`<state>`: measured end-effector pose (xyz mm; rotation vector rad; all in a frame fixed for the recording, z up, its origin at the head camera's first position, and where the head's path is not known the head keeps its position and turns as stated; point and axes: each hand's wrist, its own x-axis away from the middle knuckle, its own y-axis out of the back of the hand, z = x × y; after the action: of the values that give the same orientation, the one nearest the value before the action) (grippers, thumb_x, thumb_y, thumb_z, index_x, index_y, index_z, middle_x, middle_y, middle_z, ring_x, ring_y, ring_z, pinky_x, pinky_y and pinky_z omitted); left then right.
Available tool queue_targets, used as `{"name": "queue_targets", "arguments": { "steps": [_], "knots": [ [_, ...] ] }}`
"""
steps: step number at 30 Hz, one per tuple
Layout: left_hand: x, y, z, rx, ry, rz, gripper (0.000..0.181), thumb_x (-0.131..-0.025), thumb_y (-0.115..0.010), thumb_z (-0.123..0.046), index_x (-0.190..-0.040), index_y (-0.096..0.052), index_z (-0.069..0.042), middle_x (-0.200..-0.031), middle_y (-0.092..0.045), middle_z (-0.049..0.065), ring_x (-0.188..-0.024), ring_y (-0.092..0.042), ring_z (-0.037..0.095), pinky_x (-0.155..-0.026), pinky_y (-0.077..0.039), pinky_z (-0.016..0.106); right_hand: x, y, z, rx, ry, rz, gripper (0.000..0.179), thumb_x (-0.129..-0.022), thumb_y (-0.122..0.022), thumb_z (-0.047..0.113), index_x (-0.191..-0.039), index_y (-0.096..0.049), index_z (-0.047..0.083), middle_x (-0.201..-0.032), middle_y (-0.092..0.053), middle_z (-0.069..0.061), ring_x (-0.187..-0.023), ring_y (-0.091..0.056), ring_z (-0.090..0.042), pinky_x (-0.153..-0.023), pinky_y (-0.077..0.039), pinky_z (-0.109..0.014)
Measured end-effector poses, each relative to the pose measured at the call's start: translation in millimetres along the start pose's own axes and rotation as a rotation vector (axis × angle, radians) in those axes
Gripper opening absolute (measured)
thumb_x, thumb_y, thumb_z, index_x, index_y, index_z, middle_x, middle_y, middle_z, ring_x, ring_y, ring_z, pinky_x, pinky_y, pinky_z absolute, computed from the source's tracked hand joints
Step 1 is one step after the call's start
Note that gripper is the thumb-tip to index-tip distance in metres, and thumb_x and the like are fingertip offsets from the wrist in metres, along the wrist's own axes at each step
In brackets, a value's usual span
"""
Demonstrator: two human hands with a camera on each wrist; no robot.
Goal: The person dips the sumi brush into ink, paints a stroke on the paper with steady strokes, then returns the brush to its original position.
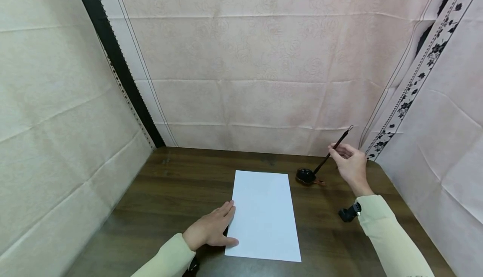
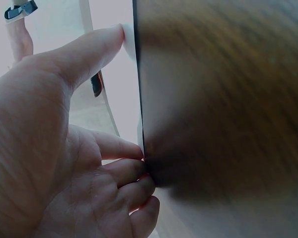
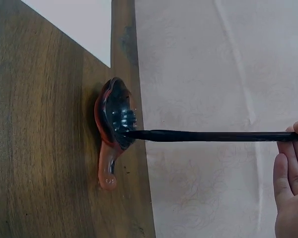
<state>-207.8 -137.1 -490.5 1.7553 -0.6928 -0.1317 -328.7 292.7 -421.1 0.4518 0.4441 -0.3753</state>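
Observation:
My right hand [image 1: 351, 167] pinches a dark ink brush [image 1: 323, 161] between thumb and fingers, high on its handle. The brush slants down to the left, and a small loop tops its handle. In the right wrist view, its black bristles [image 3: 164, 135] reach into a small reddish-brown ink dish [image 3: 108, 161] with a stubby handle and black ink inside. On the left edge of a blank white sheet of paper [image 1: 264, 216], my left hand [image 1: 211, 228] lies with its fingers extended and thumb spread over the lower left corner.
Paper and dish lie on a dark wood-grain table [image 1: 166, 210]. Pale patterned cloth [image 1: 241, 58] hangs behind the table's back edge, with more cloth along the left [image 1: 56, 121] and right sides. Each wrist wears a dark camera; the right one [image 1: 349, 212] shows beside the sleeve.

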Motion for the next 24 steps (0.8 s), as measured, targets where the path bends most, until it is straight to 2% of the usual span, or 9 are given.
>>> {"name": "queue_targets", "arguments": {
  "steps": [6, 12, 18, 24],
  "knots": [
    [-0.7, -2.1, -0.1, 0.0, 0.003, 0.005, 0.098, -0.083, -0.063, -0.062, -0.154, -0.023, -0.007, -0.164, -0.014, 0.009, -0.151, -0.019, 0.026, -0.119, -0.029, 0.048, 1.3, 1.2, -2.4, 0.028, 0.017, 0.011, 0.026, -0.088, -0.07, 0.029, -0.107, -0.072, 0.01, -0.103, -0.075, -0.009, -0.084, -0.066, 0.01, -0.07, -0.051, -0.005],
    [-0.1, -2.0, 0.6, -0.008, 0.001, 0.003, 0.098, -0.083, -0.063, -0.062, -0.154, -0.023, -0.007, -0.164, -0.015, 0.009, -0.151, -0.019, 0.026, -0.119, -0.029, 0.048, 2.9, 2.0, -2.1, 0.033, -0.022, 0.012, 0.027, -0.088, -0.07, 0.035, -0.107, -0.072, 0.015, -0.101, -0.076, -0.001, -0.085, -0.065, 0.011, -0.067, -0.051, -0.007],
    [-0.7, -2.2, 0.4, -0.006, 0.003, 0.006, 0.098, -0.083, -0.062, -0.063, -0.154, -0.023, -0.007, -0.164, -0.014, 0.008, -0.152, -0.019, 0.025, -0.119, -0.028, 0.047, 5.1, 3.3, -3.2, 0.04, -0.018, 0.019, 0.03, -0.088, -0.069, 0.037, -0.107, -0.072, 0.015, -0.105, -0.075, -0.008, -0.085, -0.065, 0.01, -0.067, -0.051, -0.008],
    [-0.8, -1.5, 0.8, -0.004, 0.001, 0.007, 0.098, -0.084, -0.062, -0.061, -0.154, -0.023, -0.006, -0.164, -0.014, 0.009, -0.152, -0.019, 0.025, -0.119, -0.028, 0.047, 6.9, 5.2, -3.1, 0.049, -0.02, 0.021, 0.029, -0.088, -0.069, 0.039, -0.107, -0.072, 0.018, -0.105, -0.075, -0.007, -0.086, -0.065, 0.009, -0.067, -0.05, -0.008]
  ]
}}
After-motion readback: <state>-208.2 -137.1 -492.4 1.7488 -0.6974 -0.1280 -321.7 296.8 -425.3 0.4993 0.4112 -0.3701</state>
